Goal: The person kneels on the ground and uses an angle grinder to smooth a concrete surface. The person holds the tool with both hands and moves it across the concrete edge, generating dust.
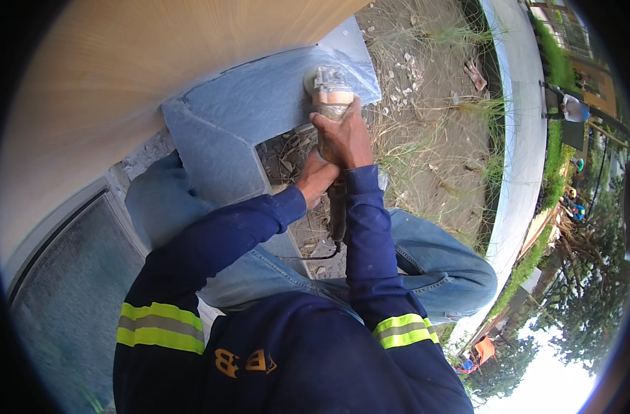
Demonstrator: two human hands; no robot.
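Dry grass and rubble (425,138) lie beyond the slate slab (260,103). Right hand (344,138) and left hand (315,178) both clamp the angle grinder (331,90), steadying its disc at the slab's far edge.

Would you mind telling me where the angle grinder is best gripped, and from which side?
Probably around the angle grinder's long barrel body, from the rear, away from the disc head resting on the grey stone slab. The right hand already wraps it there, the left hand just behind.
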